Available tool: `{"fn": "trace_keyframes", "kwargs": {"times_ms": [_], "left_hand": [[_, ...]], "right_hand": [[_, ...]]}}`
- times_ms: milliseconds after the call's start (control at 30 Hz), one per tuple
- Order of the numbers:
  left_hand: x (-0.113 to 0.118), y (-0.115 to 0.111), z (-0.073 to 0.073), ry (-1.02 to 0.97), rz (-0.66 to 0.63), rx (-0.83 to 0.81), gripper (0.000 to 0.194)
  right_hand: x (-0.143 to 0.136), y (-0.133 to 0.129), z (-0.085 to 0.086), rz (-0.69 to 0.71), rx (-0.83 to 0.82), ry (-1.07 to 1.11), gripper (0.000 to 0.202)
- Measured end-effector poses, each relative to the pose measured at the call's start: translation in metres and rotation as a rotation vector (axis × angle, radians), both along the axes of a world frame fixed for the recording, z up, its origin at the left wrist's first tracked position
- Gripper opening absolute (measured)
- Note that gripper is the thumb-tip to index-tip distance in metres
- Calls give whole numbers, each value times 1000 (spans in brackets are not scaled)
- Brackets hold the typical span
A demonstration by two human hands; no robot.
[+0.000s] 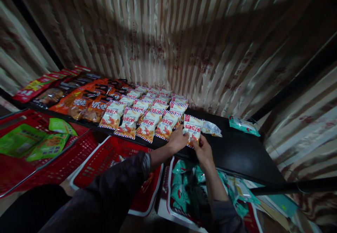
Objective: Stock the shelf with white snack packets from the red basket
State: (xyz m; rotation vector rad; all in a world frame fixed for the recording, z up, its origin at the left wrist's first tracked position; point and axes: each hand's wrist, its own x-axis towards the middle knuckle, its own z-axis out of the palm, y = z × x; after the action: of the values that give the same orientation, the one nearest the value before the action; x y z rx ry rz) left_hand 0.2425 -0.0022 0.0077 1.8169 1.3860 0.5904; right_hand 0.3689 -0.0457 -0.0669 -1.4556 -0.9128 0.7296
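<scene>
A white and orange snack bag (191, 127) stands at the front of the black shelf, at the right end of a row of like bags. My left hand (179, 140) pinches its lower left edge, fingers closed. On the lower right edge my right hand (204, 151) has its thumb over the front, fingers partly hidden behind. Several matching snack bags (149, 122) lean in rows just left of my hands. Behind the held bag, a silvery-white bag (212, 129) lies on the shelf, partly covered.
Orange snack bags (79, 103) and red packets (37, 87) fill the shelf's left. A teal bag (243, 126) lies on the black shelf (237, 155) at right. Below are a red basket (102, 159), one with teal bags (181, 191), and one with green packets (50, 147). Curtain (158, 33) hangs behind.
</scene>
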Motion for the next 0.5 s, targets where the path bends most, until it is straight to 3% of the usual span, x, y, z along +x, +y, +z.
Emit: {"fn": "trace_keyframes", "kwargs": {"times_ms": [267,400,500], "left_hand": [[9,14,15,-2,58,125,53],[11,20,13,24,51,143,50],[18,19,7,32,26,136,45]], "right_hand": [[1,40,21,32,127,271,43],[4,53,14,13,85,272,37],[13,46,5,-51,51,206,38]]}}
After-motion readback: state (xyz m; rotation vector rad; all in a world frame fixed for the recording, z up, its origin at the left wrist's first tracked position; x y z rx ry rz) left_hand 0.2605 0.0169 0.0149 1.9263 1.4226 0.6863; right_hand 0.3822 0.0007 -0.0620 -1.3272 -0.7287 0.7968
